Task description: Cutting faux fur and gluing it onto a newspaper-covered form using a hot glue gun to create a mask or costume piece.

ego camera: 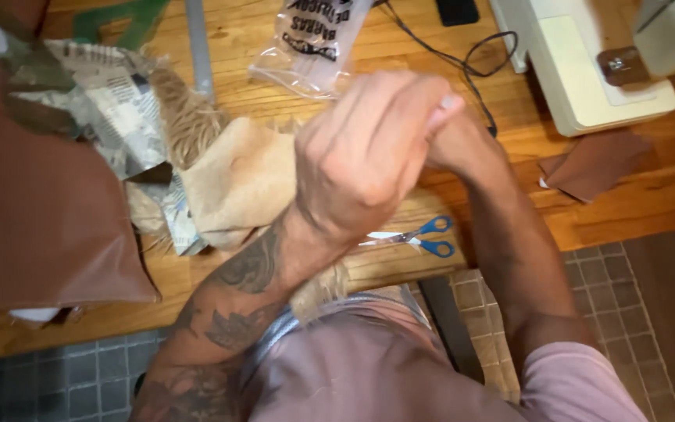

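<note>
From the head camera, your left hand (365,148) is raised above the table (650,203), fingers curled in tight; your right hand (462,144) sits behind it, mostly hidden. The two are touching, and something small and pale shows at the fingertips, too blurred to name. Whether either hand truly grips it, you cannot tell.

Below your hands lies tan fur fabric (236,180), spread across the table edge, with the scissors (419,236) just beside it, blades closed and pointing left.

Risks, as a judgement: your left forearm hangs right over the scissors, so a dropped wrist could knock them off the edge onto the tiled floor (611,289). The black cable (482,59) loops near your right hand and could snag. The fur overhangs the edge and may slide.

Count: one pair of scissors, one brown sheet (41,211) at left, one small brown scrap (595,164) at right, one clear bag (310,43), one sewing machine (587,70), one crumpled printed paper (111,109).
</note>
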